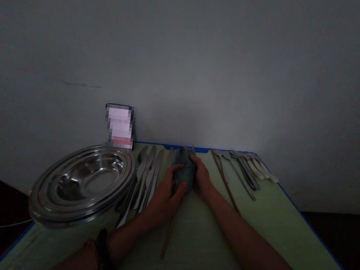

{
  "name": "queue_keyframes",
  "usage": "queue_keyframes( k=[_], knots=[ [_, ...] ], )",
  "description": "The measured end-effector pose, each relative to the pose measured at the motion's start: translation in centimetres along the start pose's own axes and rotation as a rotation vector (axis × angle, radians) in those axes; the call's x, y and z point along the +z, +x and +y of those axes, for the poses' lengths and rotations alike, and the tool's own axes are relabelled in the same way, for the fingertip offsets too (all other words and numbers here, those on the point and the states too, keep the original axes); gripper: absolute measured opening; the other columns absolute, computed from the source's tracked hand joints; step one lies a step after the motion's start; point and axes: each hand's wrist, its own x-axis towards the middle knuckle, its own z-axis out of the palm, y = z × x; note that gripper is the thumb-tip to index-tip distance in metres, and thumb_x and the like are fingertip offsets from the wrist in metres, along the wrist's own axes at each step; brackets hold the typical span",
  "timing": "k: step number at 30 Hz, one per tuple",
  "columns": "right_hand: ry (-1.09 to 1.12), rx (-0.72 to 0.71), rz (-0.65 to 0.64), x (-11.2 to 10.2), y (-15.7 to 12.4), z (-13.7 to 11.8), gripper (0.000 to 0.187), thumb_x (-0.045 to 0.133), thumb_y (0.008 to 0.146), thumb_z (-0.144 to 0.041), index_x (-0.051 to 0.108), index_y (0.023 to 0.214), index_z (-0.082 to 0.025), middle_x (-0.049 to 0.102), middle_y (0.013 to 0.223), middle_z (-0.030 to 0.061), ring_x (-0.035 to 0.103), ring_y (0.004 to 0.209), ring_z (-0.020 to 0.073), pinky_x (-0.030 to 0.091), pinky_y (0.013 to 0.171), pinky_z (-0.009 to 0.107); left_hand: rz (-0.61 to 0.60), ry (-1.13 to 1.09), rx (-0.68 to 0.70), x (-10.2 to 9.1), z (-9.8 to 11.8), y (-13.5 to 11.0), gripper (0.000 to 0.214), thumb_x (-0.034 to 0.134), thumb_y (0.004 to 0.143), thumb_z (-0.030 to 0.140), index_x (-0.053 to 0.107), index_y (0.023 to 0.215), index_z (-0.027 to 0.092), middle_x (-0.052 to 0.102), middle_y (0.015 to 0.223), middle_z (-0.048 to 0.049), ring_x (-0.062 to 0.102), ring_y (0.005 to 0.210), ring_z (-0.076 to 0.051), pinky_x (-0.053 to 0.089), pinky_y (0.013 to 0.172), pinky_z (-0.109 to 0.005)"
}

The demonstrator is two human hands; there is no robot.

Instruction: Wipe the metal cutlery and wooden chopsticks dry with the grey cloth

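Both the left hand (168, 198) and the right hand (202, 179) are curled narrow on one grey cloth (183, 175), bunched into a roll between them. The left fingers wrap its left side, with the thumb laid across its near end; the right fingertips press its upper right side. One brown stick (165, 243) sticks out below the left fingers toward the body, and a thin tip shows just beyond the cloth; whether it runs inside the cloth or under it cannot be told.

Just left of the left fingers, several knives (145, 175) lie side by side, blades pointing away. Farther left, beyond the knives, is a stack of shiny steel dishes (86, 179) with wide rims. Behind that stack, ahead and left of the fingers, a phone (120, 125) leans upright against the wall (227, 70), its screen lit and blurred.

To the right of the right fingers, a second stick (226, 184) slants down to the right forearm. Past it lie metal cutlery (244, 171), handles toward the body, then some white-handled pieces (259, 169), farthest right. Under everything spreads a pale green table (273, 234) with a blue edge. Behind the left fingers, a dark bracelet (105, 253) rings the wrist.
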Motion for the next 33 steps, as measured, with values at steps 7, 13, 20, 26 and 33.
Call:
queue_keyframes(
  k=[7, 13, 20, 26, 33],
  knots=[
    [-0.036, -0.017, 0.022, -0.1, 0.1, 0.1, 0.020, 0.058, 0.065, -0.038, 0.066, 0.071, -0.022, 0.068, 0.077, -0.0019, 0.058, 0.091, 0.0174, 0.040, 0.085, 0.028, -0.036, 0.016, 0.017, 0.0, 0.0, 0.1, 0.047, 0.042, 0.087, 0.033, 0.028, 0.129, 0.017, 0.055, 0.085, -0.0029, 0.056, 0.075, -0.017, 0.044, 0.070, -0.032],
    [-0.070, -0.012, 0.011, -0.1, 0.1, 0.1, 0.020, 0.057, 0.066, -0.039, 0.067, 0.072, -0.022, 0.069, 0.080, -0.0012, 0.057, 0.092, 0.0180, 0.040, 0.085, 0.029, -0.047, 0.021, 0.010, -0.1, 0.2, 0.0, 0.046, 0.043, 0.087, 0.031, 0.028, 0.128, 0.018, 0.056, 0.093, -0.0053, 0.057, 0.084, -0.019, 0.044, 0.075, -0.034],
    [-0.125, -0.023, -0.023, 0.1, -0.3, -0.5, 0.021, 0.056, 0.068, -0.037, 0.068, 0.076, -0.022, 0.069, 0.083, -0.0006, 0.058, 0.089, 0.0171, 0.040, 0.082, 0.028, -0.059, 0.003, 0.004, 0.0, -0.1, 0.1, 0.046, 0.043, 0.087, 0.031, 0.028, 0.129, 0.019, 0.057, 0.090, -0.0048, 0.058, 0.080, -0.019, 0.045, 0.074, -0.035],
    [-0.144, -0.029, -0.061, 0.2, -0.4, -0.8, 0.023, 0.056, 0.069, -0.037, 0.069, 0.081, -0.021, 0.069, 0.086, 0.0000, 0.058, 0.083, 0.0166, 0.040, 0.077, 0.028, -0.069, 0.004, 0.005, 0.0, -0.1, 0.1, 0.047, 0.043, 0.087, 0.030, 0.027, 0.130, 0.017, 0.058, 0.092, -0.0062, 0.058, 0.081, -0.019, 0.045, 0.074, -0.035],
    [-0.132, -0.015, -0.053, 0.4, -0.5, -0.9, 0.023, 0.056, 0.068, -0.037, 0.069, 0.079, -0.020, 0.069, 0.082, 0.0003, 0.059, 0.079, 0.0161, 0.041, 0.075, 0.027, -0.079, -0.009, 0.010, 0.0, -0.1, 0.1, 0.048, 0.044, 0.087, 0.031, 0.026, 0.130, 0.017, 0.059, 0.092, -0.0064, 0.059, 0.079, -0.019, 0.046, 0.072, -0.034]
  ],
)
